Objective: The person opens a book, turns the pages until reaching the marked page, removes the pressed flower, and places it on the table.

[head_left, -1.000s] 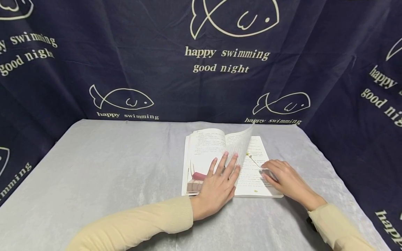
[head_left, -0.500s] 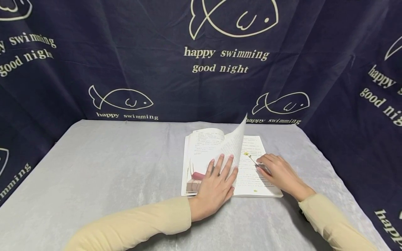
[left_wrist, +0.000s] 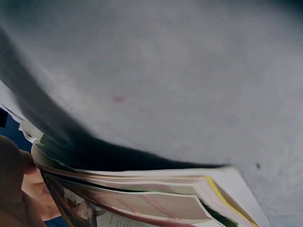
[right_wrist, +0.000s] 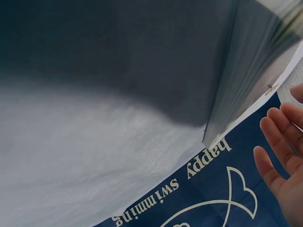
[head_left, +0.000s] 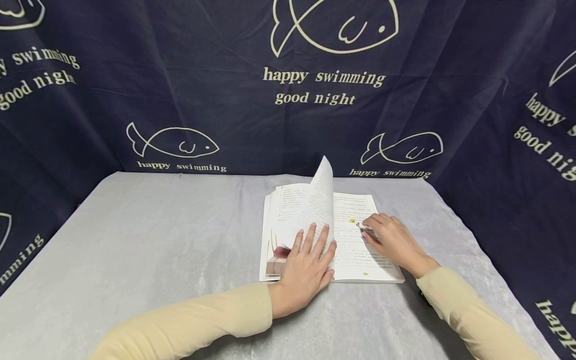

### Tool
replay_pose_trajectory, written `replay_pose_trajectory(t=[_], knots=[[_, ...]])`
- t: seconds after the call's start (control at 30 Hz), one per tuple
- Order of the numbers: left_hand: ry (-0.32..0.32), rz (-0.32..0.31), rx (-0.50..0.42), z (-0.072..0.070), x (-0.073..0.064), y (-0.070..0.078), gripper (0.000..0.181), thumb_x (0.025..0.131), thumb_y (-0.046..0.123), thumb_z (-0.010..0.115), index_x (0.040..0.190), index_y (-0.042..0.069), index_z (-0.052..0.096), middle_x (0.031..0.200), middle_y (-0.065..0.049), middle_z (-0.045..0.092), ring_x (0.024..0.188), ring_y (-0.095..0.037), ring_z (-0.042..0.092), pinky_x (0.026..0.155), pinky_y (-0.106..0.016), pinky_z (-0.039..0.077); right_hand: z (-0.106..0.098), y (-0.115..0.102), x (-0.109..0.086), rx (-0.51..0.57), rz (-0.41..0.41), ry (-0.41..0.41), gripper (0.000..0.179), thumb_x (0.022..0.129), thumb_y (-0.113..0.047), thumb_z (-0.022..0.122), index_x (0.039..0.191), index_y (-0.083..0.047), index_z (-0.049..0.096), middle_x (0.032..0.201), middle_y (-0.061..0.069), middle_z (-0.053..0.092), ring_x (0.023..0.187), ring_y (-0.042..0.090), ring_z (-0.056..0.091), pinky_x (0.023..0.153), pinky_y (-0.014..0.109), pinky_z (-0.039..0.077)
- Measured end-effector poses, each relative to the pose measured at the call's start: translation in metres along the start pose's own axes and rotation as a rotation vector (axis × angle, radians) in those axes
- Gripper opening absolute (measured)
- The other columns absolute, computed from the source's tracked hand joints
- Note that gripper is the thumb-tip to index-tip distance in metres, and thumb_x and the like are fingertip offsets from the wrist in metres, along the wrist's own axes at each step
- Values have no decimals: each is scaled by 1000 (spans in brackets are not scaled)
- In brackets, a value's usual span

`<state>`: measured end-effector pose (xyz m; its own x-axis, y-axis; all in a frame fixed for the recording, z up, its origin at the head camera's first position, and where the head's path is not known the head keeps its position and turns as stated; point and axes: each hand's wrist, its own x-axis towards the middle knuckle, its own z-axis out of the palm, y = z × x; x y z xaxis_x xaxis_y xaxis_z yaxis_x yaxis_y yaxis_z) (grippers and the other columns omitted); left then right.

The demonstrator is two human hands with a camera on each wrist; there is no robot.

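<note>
An open book (head_left: 360, 262) lies on the cloth-covered table, a loose page (head_left: 323, 197) standing up from near its spine. My left hand (head_left: 303, 272) rests with spread fingers on the left pages by the spine. The left wrist view shows the page edges (left_wrist: 151, 182) beyond part of that hand (left_wrist: 35, 198). A small flower on a thin stem (head_left: 358, 226) lies on the right page. Thumb and fingertips of my right hand (head_left: 393, 244) are right at the stem; I cannot tell whether they pinch it. In the right wrist view the right hand's (right_wrist: 286, 156) visible fingers are loosely extended.
Pale grey cloth covers the table (head_left: 157, 240), its far edge just beyond the book. Dark blue curtains (head_left: 243, 115) with fish drawings and lettering hang behind and at both sides.
The standing page has swung leftward and more upright, uncovering more of the right page. My right hand has moved left along the stem toward the flower. My left hand has shifted slightly left.
</note>
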<state>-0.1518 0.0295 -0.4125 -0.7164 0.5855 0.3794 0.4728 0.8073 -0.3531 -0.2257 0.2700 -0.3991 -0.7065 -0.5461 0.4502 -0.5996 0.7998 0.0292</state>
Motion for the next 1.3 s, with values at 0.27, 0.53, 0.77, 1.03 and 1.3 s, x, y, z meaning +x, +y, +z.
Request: replay_pose_trajectory(t=[0.27, 0.53, 0.77, 1.03, 1.3], knots=[[-36, 1, -4, 0, 0, -1, 53, 91, 54, 34, 134, 24, 42, 147, -9, 30, 135, -33, 27, 107, -46, 25, 4, -2, 6, -15, 28, -45, 14, 77, -12, 68, 89, -5, 64, 86, 5, 62, 79, 22, 56, 66, 39, 43], [-119, -11, -22, -1, -1, -1, 54, 92, 55, 29, 135, 24, 40, 146, -10, 31, 133, -34, 30, 107, -47, 25, 10, 0, 11, -28, 27, -50, 10, 78, -12, 66, 85, -6, 65, 81, 5, 61, 75, 22, 55, 63, 38, 42], [-132, -14, -28, 0, -2, -1, 54, 93, 55, 28, 134, 24, 41, 144, -10, 33, 131, -34, 33, 106, -46, 26, 13, 1, 14, -29, 23, -36, 6, 78, -11, 65, 82, -7, 65, 79, 5, 60, 73, 22, 55, 62, 38, 42], [-129, -9, -31, 0, -3, -2, 54, 93, 54, 27, 134, 22, 42, 143, -11, 36, 130, -34, 35, 105, -47, 26, 16, 1, 16, -37, 43, -35, 6, 77, -12, 66, 78, -6, 64, 77, 5, 60, 72, 22, 54, 62, 38, 42], [-107, -14, -27, 0, -4, -2, 53, 92, 55, 29, 132, 22, 44, 141, -11, 39, 128, -34, 37, 105, -46, 27, 17, 3, 18, -34, 69, -60, 6, 76, -12, 67, 77, -6, 64, 76, 4, 59, 71, 22, 54, 63, 38, 43]])
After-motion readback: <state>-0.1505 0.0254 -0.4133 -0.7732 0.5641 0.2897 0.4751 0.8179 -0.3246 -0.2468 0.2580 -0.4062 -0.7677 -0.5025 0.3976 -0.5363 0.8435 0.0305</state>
